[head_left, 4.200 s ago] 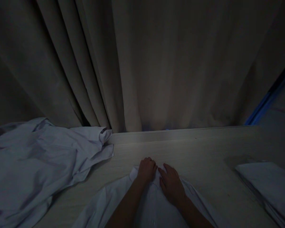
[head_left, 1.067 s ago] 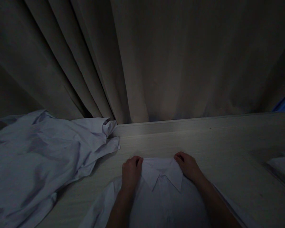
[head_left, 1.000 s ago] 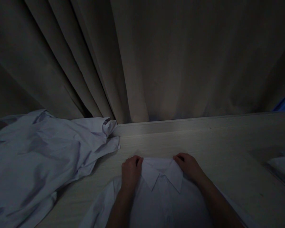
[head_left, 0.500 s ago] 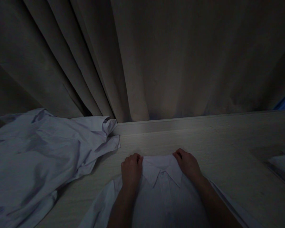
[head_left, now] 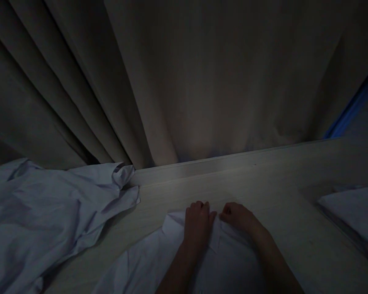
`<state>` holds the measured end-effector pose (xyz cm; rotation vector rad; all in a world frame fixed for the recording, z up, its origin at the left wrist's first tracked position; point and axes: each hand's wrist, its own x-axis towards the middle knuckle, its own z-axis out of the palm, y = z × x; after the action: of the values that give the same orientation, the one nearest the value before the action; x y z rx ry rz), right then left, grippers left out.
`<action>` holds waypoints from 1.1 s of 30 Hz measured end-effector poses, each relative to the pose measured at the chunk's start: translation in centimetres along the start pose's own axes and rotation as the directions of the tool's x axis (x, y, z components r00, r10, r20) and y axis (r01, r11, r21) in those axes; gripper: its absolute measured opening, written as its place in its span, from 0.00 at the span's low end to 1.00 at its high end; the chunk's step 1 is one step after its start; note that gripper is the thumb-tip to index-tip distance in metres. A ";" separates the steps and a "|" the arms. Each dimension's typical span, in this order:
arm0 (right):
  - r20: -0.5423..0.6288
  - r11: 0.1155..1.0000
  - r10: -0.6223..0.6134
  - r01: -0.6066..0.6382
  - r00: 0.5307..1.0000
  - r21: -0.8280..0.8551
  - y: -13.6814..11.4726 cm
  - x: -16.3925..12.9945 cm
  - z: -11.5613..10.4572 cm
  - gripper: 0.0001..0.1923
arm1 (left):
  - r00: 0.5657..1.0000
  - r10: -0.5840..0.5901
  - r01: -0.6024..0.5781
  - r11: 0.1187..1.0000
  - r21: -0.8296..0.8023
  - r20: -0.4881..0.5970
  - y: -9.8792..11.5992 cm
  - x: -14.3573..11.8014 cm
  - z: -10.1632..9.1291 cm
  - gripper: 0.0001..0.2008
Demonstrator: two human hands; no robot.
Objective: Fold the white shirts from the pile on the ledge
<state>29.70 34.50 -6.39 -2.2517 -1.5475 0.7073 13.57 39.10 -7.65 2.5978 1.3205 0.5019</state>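
A white collared shirt [head_left: 233, 257] lies front up at the bottom middle, its collar toward the far side. My left hand [head_left: 198, 224] has come over the collar near its middle, its fingers closed on the cloth and the thumb pointing right. Beside it, my right hand [head_left: 237, 216] pinches the collar's right end between thumb and fingers. The two hands are only a small gap apart. My left hand and forearm cover much of the collar and the button front.
A crumpled white garment [head_left: 43, 216] spreads over the left side. At the right edge lies a folded white garment [head_left: 355, 208]. Both rest on the pale wood-look surface [head_left: 270, 179]. Behind hangs a long grey-brown curtain [head_left: 196, 81], with a blue strip [head_left: 340, 126] at its right end.
My left hand has moved right from the collar's left end to near my right hand. The view has turned a little right, showing more of the folded garment.
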 end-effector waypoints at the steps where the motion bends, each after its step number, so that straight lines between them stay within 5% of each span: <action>1: 0.017 1.000 0.001 -0.001 1.000 0.007 0.2 -0.1 0.0 0.09 | 1.000 0.016 -0.016 1.000 0.011 0.016 0.0 0.2 0.2 0.14; 8: 0.080 0.999 -0.021 0.018 0.997 0.037 1.5 0.2 0.0 0.04 | 0.993 -0.120 0.107 0.949 -0.296 -0.025 -0.7 1.3 0.9 0.05; 16: 0.061 0.999 -0.018 0.015 0.998 0.047 1.5 0.6 -0.1 0.02 | 0.975 -0.214 0.176 0.907 -0.382 -0.058 -1.7 1.2 2.1 0.09; 27: -0.023 0.998 0.051 -0.052 0.998 -0.029 1.0 0.2 0.1 0.06 | 0.983 -0.050 0.034 0.995 -0.093 -0.177 -0.2 0.6 0.6 0.11; 33: -0.114 0.996 0.092 -0.093 0.989 -0.010 -0.1 -2.7 -1.3 0.10 | 0.989 0.120 -0.119 0.993 0.017 -0.081 -0.2 -6.2 -1.2 0.18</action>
<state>29.55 32.07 -4.67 -2.3443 -1.4082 0.5827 9.58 34.27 -7.95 2.7049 1.1990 0.6283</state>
